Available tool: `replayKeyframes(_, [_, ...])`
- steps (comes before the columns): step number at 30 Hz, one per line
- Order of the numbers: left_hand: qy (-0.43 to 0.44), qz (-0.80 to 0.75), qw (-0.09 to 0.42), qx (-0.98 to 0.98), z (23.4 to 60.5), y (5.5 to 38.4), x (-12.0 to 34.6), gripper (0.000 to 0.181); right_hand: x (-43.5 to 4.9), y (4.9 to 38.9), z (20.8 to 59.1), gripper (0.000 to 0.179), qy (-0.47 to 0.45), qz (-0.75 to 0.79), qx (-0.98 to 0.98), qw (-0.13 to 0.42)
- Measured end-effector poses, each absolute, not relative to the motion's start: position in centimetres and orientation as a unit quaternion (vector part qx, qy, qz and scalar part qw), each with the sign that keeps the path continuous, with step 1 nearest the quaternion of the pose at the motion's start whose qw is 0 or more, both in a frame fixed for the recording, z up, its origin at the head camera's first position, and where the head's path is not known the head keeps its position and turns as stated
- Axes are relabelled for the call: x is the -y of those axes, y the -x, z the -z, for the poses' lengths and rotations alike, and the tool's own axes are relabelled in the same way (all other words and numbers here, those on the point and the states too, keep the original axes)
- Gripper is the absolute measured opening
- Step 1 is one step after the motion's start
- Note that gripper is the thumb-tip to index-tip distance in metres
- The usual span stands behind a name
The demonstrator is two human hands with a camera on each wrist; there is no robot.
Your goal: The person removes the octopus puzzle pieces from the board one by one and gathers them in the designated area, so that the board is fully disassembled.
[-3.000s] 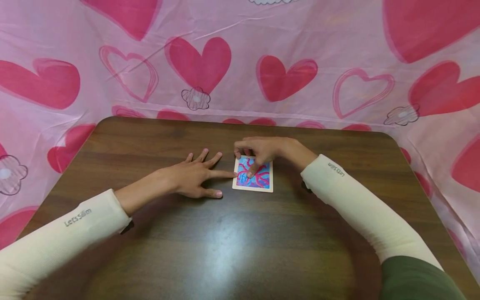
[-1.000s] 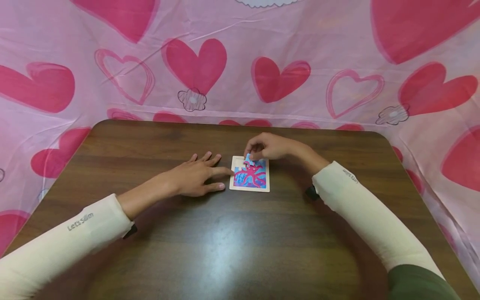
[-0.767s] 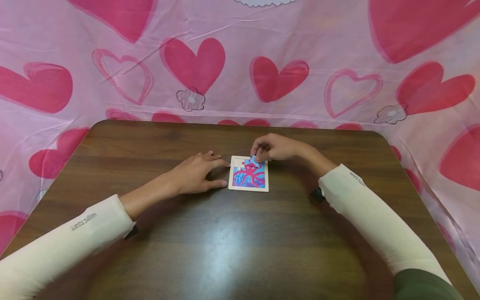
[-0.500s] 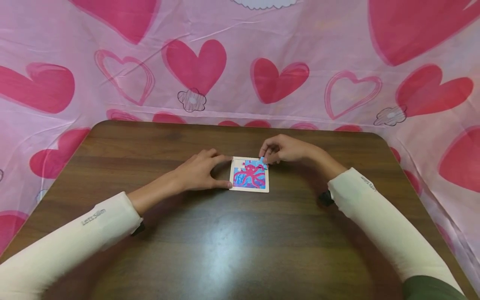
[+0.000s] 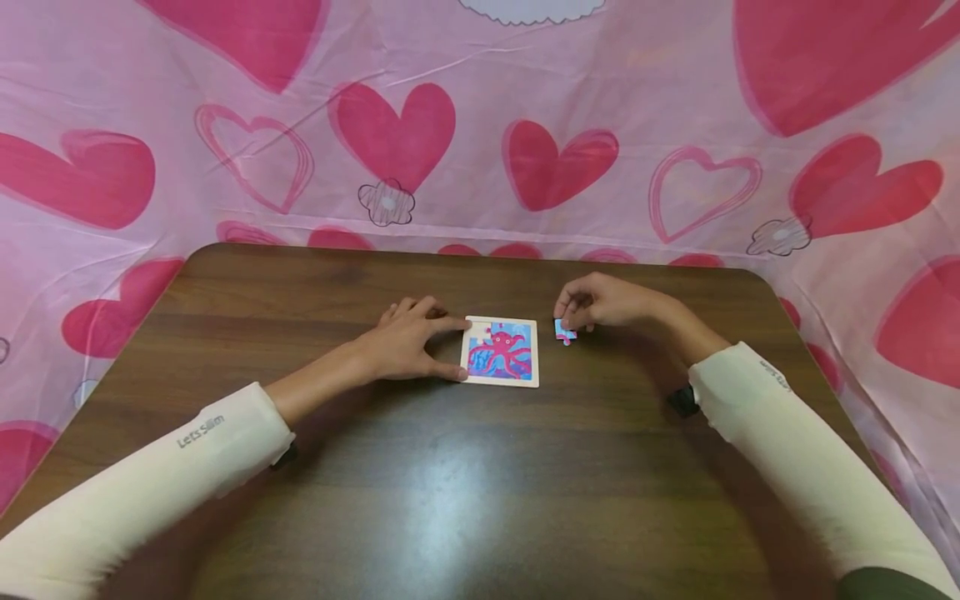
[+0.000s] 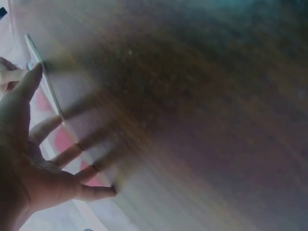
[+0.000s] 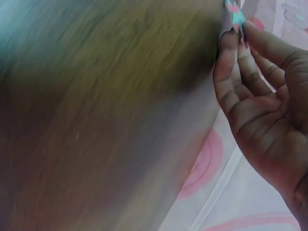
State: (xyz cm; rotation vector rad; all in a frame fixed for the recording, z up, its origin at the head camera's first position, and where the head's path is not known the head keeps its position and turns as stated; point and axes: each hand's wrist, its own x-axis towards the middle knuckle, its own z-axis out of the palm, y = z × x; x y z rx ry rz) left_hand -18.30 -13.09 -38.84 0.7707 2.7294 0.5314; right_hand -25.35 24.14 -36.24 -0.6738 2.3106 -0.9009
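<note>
pinched knobbed piece [image 5: 565,334], square puzzle [image 5: 512,354], wood-grained table [image 5: 360,500]

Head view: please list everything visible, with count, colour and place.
Rounded wood-grain table: 1, brown, centre to bottom
Heart-printed cloth: 1, pink, behind table
Flat framed octopus jigsaw: 1, pink, blue, cream, on table; far-left gap
Small flat jigsaw piece: 1, blue and pink, right of jigsaw
Fabric forearm sleeves: 2, cream, both arms
Small unclear objects: 2, black, at sleeve cuffs
Upper sleeve: 1, dark green, lower right
Left hand: 1, bare, at jigsaw's left edge
Right hand: 1, bare, fingers pinching piece
</note>
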Motion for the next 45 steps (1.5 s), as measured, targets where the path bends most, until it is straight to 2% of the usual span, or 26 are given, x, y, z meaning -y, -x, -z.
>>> replayKeyframes(15, [-0.253, -0.180, 0.121, -0.943, 38.7, 18.4, 12.6, 0.093, -26.6, 25.4, 36.5, 0.011, 0.244, 0.318, -0.892, 0.208])
replayKeyframes(24, [-0.254, -0.169, 0.105, -0.946, 38.8, 18.4, 12.5, 0.094, -26.6, 25.3, 37.2, 0.013, 0.237, 0.302, -0.906, 0.179])
replayKeyframes(33, [-0.261, -0.165, 0.091, -0.947, 39.0, 18.3, 12.5, 0.094, -25.2, 24.8, 37.5, 0.017, 0.270, 0.287, -0.908, 0.138])
replayKeyframes(45, [-0.261, -0.169, 0.082, -0.947, 39.2, 18.1, 12.6, 0.093, -22.4, 24.7, 37.9, 0.020, 0.318, 0.277, -0.898, 0.126])
